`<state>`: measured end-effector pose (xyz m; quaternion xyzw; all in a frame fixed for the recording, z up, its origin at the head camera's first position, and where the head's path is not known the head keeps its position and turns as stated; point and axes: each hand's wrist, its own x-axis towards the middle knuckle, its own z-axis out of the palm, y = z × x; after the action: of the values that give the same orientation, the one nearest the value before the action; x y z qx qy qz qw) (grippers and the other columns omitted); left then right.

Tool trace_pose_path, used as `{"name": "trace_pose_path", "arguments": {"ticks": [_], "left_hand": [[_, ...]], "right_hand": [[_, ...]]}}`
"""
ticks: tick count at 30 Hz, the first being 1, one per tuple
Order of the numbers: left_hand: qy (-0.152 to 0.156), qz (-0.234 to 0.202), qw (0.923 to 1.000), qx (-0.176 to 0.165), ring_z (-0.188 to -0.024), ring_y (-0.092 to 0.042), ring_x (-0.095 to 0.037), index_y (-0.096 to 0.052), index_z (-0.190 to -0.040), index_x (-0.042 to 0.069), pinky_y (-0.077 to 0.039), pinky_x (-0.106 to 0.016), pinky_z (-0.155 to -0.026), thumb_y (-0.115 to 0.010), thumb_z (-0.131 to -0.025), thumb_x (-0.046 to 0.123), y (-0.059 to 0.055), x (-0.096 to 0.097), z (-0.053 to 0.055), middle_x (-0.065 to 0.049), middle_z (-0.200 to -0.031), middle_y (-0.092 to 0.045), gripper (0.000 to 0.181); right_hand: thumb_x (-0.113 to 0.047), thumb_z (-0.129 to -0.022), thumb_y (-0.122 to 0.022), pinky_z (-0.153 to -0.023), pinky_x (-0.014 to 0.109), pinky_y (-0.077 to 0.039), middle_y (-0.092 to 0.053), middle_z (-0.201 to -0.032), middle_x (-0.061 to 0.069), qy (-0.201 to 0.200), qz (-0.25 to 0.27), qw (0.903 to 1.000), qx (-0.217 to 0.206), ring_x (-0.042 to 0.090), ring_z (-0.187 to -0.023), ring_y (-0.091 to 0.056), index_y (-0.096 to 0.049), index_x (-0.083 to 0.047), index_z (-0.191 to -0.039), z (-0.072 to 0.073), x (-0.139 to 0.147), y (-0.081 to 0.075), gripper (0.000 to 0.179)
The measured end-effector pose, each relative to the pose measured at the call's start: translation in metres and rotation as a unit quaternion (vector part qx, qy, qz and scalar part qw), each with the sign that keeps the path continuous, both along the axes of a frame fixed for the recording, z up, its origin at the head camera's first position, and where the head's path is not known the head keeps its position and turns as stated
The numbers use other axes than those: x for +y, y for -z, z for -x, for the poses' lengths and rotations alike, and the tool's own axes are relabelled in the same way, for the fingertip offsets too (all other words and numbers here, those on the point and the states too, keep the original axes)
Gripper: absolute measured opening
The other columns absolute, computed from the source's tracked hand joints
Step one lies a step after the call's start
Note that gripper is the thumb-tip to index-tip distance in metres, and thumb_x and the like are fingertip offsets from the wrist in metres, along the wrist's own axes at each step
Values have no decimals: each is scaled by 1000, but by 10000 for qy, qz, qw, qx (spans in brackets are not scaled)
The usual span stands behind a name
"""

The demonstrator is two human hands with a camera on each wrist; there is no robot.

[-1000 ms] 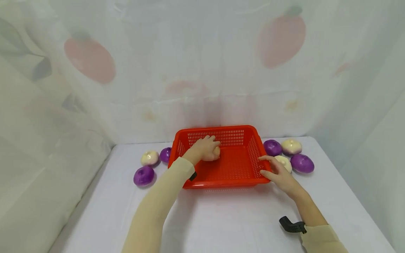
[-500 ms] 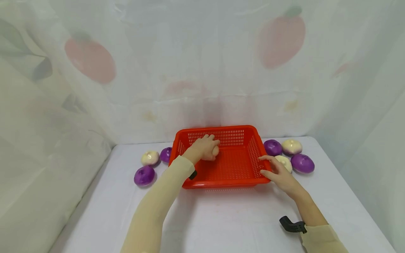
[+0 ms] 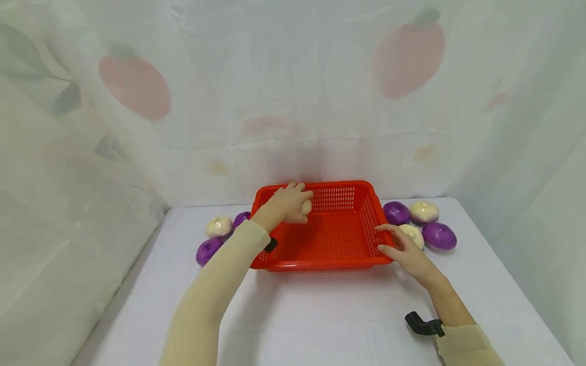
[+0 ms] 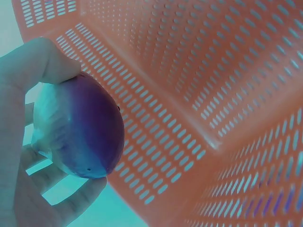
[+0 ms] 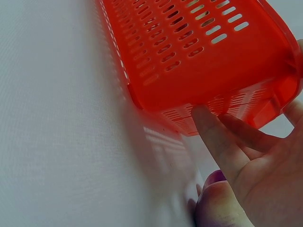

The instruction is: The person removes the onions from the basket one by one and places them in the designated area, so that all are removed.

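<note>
My left hand [image 3: 287, 203] holds a white-and-purple turnip [image 4: 87, 125] over the left part of a red plastic basket [image 3: 320, 264]. In the left wrist view the thumb lies on the turnip's top and the fingers curl beneath it, with the perforated basket wall behind. My right hand [image 3: 409, 259] grips the basket's right end near the front corner. From the right wrist, its fingers [image 5: 215, 137] are seen against the outside of the end wall, while the thumb reaches the rim.
Left of the basket sit a pale turnip [image 3: 219, 226] and purple ones [image 3: 208, 250], partly behind the left arm. Several more stand at right, including a purple turnip [image 3: 439, 236] and a pale one [image 3: 423, 211]. A printed curtain [image 3: 293, 101] hangs behind the white table [image 3: 320, 320].
My left hand has moved up and to the left with the turnip, from low inside the basket to nearer its back left rim. The right hand and the basket stay nearly in place.
</note>
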<state>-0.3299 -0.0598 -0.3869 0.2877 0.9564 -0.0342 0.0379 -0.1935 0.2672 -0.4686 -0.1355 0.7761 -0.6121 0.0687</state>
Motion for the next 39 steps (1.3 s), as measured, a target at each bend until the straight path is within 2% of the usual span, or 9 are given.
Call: {"name": "trace_pose_path", "arguments": {"ticks": [11, 19, 24, 28, 33, 39], "left_hand": [[185, 94, 9992, 348, -124, -44, -28, -56, -136, 23, -50, -50, -92, -75, -82, 41, -23, -19, -17, -6, -138, -47, 60], [394, -252, 9968, 648, -122, -47, -28, -60, -134, 22, -51, -49, -89, -74, -79, 39, -38, -31, -30, -7, -136, -51, 59], [484, -341, 9953, 772, -122, -48, -30, -59, -134, 20, -51, -51, -88, -74, -80, 39, -48, -42, -45, -9, -134, -51, 59], [378, -313, 9951, 863, -123, -48, -32, -57, -135, 19, -50, -54, -88, -73, -81, 38, -56, -55, -58, -10, -136, -51, 59], [222, -480, 9934, 1016, -122, -49, -34, -57, -136, 19, -50, -55, -87, -71, -81, 37, -58, -75, -66, -12, -135, -52, 60], [100, -953, 9869, 1301, -115, -51, -38, -59, -131, 16, -52, -54, -81, -68, -80, 33, -51, -102, -70, -15, -129, -54, 55]], "right_hand": [[-12, -102, -58, -90, 22, -53, -30, -153, 23, -6, -25, 10000, 57, 45, -131, -42, -42, -5, -144, 2, 1, 0, 46], [-11, -102, -58, -90, 22, -53, -29, -154, 24, -20, 37, 10000, 12, 46, -131, -42, -41, -4, -145, 0, 3, 0, 47], [-12, -102, -58, -89, 22, -54, -29, -153, 24, 6, 22, 10000, -17, 46, -129, -43, -40, -4, -145, -1, 2, -1, 47], [-13, -102, -59, -89, 23, -54, -29, -154, 24, 23, 22, 10000, -53, 46, -129, -44, -41, -5, -145, 0, 0, 0, 47], [-12, -102, -59, -89, 23, -54, -29, -154, 23, 11, 53, 10000, -74, 45, -130, -42, -42, -6, -145, 2, 0, 1, 47], [-12, -102, -58, -89, 22, -54, -29, -153, 24, 1, 48, 10000, -44, 46, -130, -42, -41, -5, -145, 2, -1, 1, 47]]}}
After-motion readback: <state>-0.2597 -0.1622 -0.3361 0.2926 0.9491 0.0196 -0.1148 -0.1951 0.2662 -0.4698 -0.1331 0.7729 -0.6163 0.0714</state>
